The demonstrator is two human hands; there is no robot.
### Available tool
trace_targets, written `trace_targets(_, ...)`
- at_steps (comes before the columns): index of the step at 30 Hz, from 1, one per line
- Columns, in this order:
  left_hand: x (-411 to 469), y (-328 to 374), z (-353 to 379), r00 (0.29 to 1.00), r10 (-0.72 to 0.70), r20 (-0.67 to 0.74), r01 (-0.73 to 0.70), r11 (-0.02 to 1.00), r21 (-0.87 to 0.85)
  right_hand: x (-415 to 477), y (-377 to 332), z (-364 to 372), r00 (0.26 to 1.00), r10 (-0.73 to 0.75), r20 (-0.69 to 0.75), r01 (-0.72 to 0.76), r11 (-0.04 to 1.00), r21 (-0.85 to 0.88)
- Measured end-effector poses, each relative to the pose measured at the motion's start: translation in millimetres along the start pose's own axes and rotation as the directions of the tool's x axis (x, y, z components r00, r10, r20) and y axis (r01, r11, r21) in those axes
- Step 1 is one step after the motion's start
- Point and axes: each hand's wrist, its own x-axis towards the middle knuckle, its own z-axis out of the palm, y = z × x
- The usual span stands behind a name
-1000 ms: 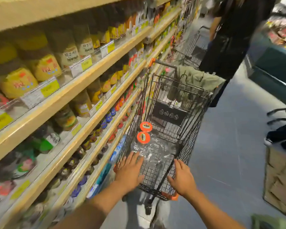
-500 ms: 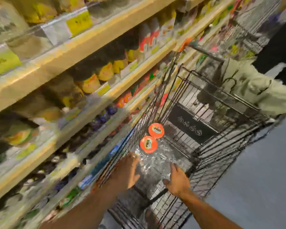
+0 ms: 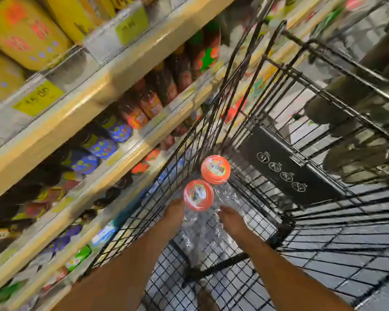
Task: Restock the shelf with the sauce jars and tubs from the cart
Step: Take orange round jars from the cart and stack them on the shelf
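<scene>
Two jars with orange lids stand in the black wire cart (image 3: 285, 223), in its left corner: a near jar (image 3: 198, 195) and a far jar (image 3: 215, 169). Crumpled clear plastic wrap (image 3: 202, 230) lies around and below them. Both my hands are down inside the cart on either side of the near jar. My left hand (image 3: 173, 213) is against its left side, with the fingertips hidden under the lid. My right hand (image 3: 231, 219) lies on the plastic just right of the jar, and its fingers are blurred. The shelf (image 3: 94, 90) of sauce jars and bottles runs along the left.
The shelves on the left hold yellow tubs (image 3: 25, 32), blue-labelled jars (image 3: 101, 148) and red-labelled bottles (image 3: 148, 104) behind price-tag rails. A black sign panel (image 3: 285, 171) closes the cart's far end, with a grey-green cloth (image 3: 357, 122) draped beyond it. Grey floor tiles show on the right.
My head has dropped closer to the cart. Both hands left the cart's near rim and went down inside, ending on either side of the near orange-lidded jar.
</scene>
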Motion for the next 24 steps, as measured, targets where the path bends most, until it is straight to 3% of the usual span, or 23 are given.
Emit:
trace_targets(6, 21.3, 11.5, 19.4, 0.999, -0.021, 0.044, 0.032, 0.966, -0.257, 35.5, -15.4, 15.6, 0.995, -0.031, 0.094, -0.005, 0.931, 0.364)
trace_targets(9, 36.8, 7.9, 19.2, 1.0, 0.006, -0.001, -0.007, 0.969, -0.245, 48.0, -19.9, 20.5, 0.992, -0.011, 0.125, -0.05, 0.874, 0.483)
trace_targets(15, 41.2, 2.6, 21.0, 0.994, 0.104, -0.04, -0.11, 0.976, -0.187, 56.3, -16.0, 16.8, 0.988, 0.037, 0.149, -0.113, 0.835, 0.538)
trace_targets(24, 31.9, 3.0, 23.4, 0.99, 0.14, -0.007, -0.136, 0.946, -0.294, 49.8, -12.0, 1.2, 0.982, 0.059, 0.178, -0.155, 0.789, 0.595)
